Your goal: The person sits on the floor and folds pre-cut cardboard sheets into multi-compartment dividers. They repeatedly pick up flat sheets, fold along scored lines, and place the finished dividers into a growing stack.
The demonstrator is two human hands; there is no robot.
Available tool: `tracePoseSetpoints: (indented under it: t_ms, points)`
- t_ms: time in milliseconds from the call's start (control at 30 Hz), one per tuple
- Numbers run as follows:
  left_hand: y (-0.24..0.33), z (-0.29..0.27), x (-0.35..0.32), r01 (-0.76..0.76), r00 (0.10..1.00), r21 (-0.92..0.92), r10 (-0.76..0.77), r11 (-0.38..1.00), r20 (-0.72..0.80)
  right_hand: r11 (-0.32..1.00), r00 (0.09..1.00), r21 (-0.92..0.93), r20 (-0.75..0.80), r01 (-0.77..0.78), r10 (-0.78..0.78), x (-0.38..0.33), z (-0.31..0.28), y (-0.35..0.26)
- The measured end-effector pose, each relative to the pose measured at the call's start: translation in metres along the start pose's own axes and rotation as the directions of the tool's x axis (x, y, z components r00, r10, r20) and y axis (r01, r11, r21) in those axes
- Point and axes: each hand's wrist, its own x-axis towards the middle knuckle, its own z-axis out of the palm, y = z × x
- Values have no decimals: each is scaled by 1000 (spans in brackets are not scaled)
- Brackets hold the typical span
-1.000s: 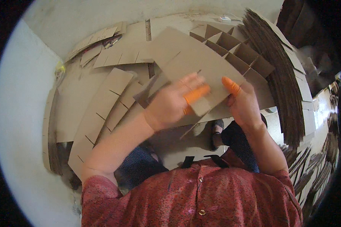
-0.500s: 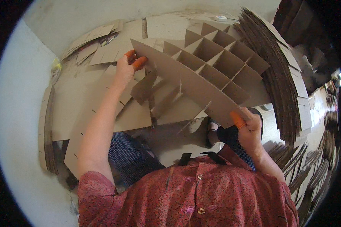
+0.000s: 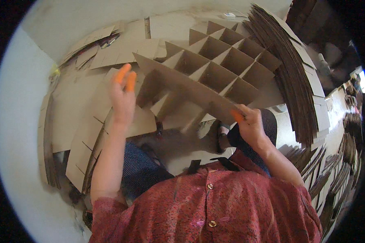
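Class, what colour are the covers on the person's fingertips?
Bright orange fingertip covers, clearest on the raised left hand in the head view.

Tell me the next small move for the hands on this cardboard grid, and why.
Probably bring the left hand back onto the near strip's free end. The right hand grips one end of the cardboard grid, which is opened into square cells, while the left hand is open beside the other end and seems not to grip it. One-sided support could let the grid sag or fold.
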Motion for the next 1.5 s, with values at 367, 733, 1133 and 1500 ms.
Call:
tracePoseSetpoints:
  t_ms: [367, 733, 1133, 1500]
  points:
    - [-30, 1, -31, -67, 980, -170, 33, 983, -197, 913, 932, -333, -188, 237, -310, 13, -15, 7]
    - [11, 73, -102, 237, 799, -411, 64, 880, 598, 981, 965, -133, 200, -144, 169, 32, 20, -24]
    - [-38, 103, -121, 39, 783, -109, 37, 993, 621, 966, 982, -258, -178, 12, -60, 47, -81, -75]
    - [-48, 103, -118, -53, 784, -170, 146, 984, 603, 359, 972, -915, -224, -184, -74, 86, -221, 32]
